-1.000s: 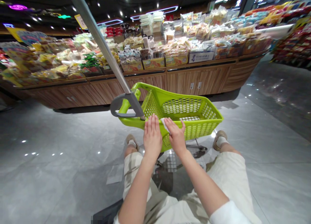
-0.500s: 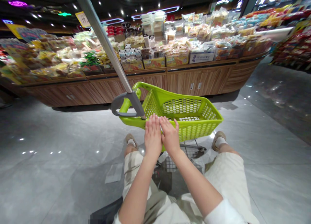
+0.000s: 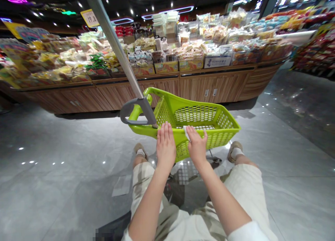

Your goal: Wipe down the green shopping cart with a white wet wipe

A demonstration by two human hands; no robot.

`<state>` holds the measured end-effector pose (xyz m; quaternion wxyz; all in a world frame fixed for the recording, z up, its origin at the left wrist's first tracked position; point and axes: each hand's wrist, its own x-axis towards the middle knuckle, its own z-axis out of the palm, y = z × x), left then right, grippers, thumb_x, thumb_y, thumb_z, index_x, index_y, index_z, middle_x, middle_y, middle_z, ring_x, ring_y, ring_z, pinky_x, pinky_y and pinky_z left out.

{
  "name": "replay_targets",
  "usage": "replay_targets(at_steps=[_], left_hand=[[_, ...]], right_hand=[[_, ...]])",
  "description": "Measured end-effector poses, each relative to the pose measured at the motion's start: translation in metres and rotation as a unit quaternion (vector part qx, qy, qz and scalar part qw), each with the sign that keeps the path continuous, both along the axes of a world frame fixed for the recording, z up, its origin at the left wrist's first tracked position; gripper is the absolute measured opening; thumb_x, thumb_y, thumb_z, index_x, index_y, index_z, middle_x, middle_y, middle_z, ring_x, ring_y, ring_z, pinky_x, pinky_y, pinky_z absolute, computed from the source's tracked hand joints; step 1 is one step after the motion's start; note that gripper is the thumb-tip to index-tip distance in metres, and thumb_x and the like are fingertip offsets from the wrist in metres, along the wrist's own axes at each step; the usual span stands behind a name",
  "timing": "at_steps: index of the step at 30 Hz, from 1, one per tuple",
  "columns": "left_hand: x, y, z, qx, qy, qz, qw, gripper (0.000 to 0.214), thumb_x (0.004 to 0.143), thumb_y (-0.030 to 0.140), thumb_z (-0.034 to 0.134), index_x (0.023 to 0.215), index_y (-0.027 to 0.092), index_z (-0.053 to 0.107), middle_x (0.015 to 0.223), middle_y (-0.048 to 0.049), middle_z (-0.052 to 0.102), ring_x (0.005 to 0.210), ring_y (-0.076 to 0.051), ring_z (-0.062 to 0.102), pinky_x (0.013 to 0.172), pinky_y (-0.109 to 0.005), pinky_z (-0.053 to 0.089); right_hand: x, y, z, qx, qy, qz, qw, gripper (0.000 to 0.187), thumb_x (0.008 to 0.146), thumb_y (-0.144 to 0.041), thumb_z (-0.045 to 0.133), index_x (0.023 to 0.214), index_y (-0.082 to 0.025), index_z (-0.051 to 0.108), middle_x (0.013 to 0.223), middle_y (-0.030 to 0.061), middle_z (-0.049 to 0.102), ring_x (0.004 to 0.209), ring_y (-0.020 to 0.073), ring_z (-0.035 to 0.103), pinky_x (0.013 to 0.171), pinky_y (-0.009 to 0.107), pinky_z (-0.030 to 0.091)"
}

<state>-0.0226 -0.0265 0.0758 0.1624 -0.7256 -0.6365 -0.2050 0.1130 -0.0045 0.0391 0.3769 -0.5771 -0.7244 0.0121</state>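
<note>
where fingers point(image 3: 193, 133) hold white cloth point(image 3: 186, 131), glossy lime-green basket point(image 3: 195, 105), perforated sides point(image 3: 217, 138)

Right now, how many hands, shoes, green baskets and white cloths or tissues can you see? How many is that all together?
Hands, left hand and right hand: 2
Shoes, left shoe and right shoe: 2
Green basket: 1
White cloth or tissue, partly hidden by the right hand: 1
Total: 6
</note>
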Motion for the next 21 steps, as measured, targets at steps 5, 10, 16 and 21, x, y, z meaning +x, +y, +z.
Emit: replay_targets(at_steps=[5,10,16,21], left_hand=[[-0.002,0.0,0.0,-0.008,0.015,0.006,1.0,0.063,0.089,0.01,0.042,0.151,0.002,0.031,0.16,-0.0202,0.032,0.151,-0.028,0.024,0.123,-0.049,0.026],[-0.005,0.0,0.001,-0.006,0.026,-0.002,1.0,0.067,0.087,0.007,0.043,0.151,-0.002,0.028,0.161,-0.0207,0.028,0.151,-0.03,0.024,0.124,-0.049,0.026],[-0.005,-0.003,0.002,0.007,0.018,-0.009,1.0,0.069,0.088,0.003,0.038,0.155,0.005,0.023,0.162,-0.0183,0.026,0.152,-0.026,0.02,0.123,-0.048,0.028],[-0.004,-0.004,0.002,0.008,0.018,-0.008,1.0,0.068,0.09,0.002,0.034,0.156,0.008,0.019,0.163,-0.0174,0.025,0.152,-0.023,0.016,0.123,-0.046,0.028]], right_hand=[[-0.039,-0.005,0.02,0.014,-0.013,0.093,0.996,0.078,0.073,0.002,0.038,0.147,-0.022,0.043,0.148,0.0068,0.052,0.141,0.0168,0.043,0.121,0.048,0.008],[0.008,-0.002,-0.008,0.015,-0.016,0.037,0.999,0.083,0.071,0.003,0.038,0.148,-0.028,0.041,0.148,0.0038,0.053,0.14,0.0169,0.044,0.12,0.05,0.009],[0.029,0.0,-0.018,0.009,-0.001,-0.065,0.998,0.079,0.073,0.001,0.041,0.145,-0.029,0.046,0.144,0.0052,0.057,0.137,0.0211,0.048,0.117,0.054,0.014],[-0.023,-0.003,0.013,0.004,-0.009,0.051,0.999,0.081,0.071,0.003,0.039,0.147,-0.025,0.044,0.147,0.006,0.054,0.139,0.0177,0.045,0.119,0.049,0.014]])
